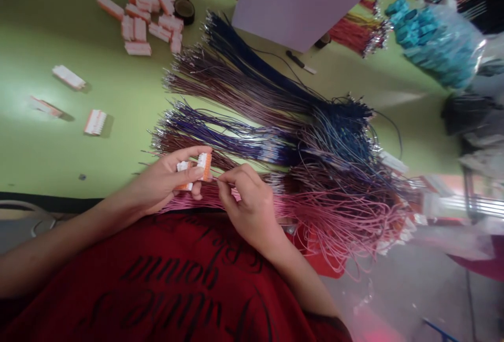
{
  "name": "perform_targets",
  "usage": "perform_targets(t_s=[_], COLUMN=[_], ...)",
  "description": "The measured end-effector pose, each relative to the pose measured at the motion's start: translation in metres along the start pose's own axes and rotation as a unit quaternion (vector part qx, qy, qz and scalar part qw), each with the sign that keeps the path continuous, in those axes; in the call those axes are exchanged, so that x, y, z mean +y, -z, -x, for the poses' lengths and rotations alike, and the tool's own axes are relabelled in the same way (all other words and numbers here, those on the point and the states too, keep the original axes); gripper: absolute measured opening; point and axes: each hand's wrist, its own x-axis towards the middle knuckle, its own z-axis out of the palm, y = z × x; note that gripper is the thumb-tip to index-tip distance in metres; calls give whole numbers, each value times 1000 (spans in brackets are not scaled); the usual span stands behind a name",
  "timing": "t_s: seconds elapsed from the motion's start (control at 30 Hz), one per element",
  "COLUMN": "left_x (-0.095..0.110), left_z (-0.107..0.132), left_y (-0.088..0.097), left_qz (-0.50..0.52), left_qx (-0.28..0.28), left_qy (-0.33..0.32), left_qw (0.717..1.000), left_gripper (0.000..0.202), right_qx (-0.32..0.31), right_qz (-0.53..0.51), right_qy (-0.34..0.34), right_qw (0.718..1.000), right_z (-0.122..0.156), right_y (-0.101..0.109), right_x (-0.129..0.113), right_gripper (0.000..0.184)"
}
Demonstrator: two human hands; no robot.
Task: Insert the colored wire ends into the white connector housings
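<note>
My left hand [169, 178] is closed around white-and-orange connector housings [203, 166]; two of them show between its fingers. Beside it, my right hand [250, 200] pinches a thin wire [214, 178] whose tip is at the orange side of the nearer housing. Whether the tip is inside the housing I cannot tell. Under and beyond both hands lie bundles of cut wires: pink wires [331, 205] closest to my body, then purple wires [220, 131], brown wires [236, 92] and dark blue wires [255, 63].
A pile of connector housings [137, 29] lies at the back left by a roll of black tape [184, 11]. Several loose housings [95, 122] are at the left. A small dark-handled tool [300, 62] lies near a pale purple box [299, 0]. Back right is a bag of teal parts [441, 42].
</note>
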Motion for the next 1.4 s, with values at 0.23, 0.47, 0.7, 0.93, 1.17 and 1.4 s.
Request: perform_targets(t_s=[0.23, 0.47, 0.7, 0.93, 1.17, 1.4], left_x=[-2, 0, 4, 4, 6, 3], left_z=[-2, -3, 4, 5, 5, 7], left_y=[1, -1, -7, -6, 6, 10], left_qz=[-8, -124, -152, -157, -148, -149], left_qx=[10, 54, 72, 94, 79, 54], left_qy=[-3, 24, 22, 6, 28, 30], left_qw=[1000, 990, 985, 983, 985, 987], left_gripper=[59, 67, 71, 65, 53, 51], right_qx=[-55, -90, -86, -73, -25, -11], right_qz=[33, 32, -8, -54, 41, 105], right_qy=[6, 33, 16, 18, -29, 6], right_qw=[998, 995, 996, 996, 998, 994], right_z=[3, 3, 7, 8, -21, -22], right_y=[2, -3, -8, -9, -6, 1], right_x=[0, 4, 6, 5, 48, 71], right_gripper=[23, 23, 22, 20, 20, 21])
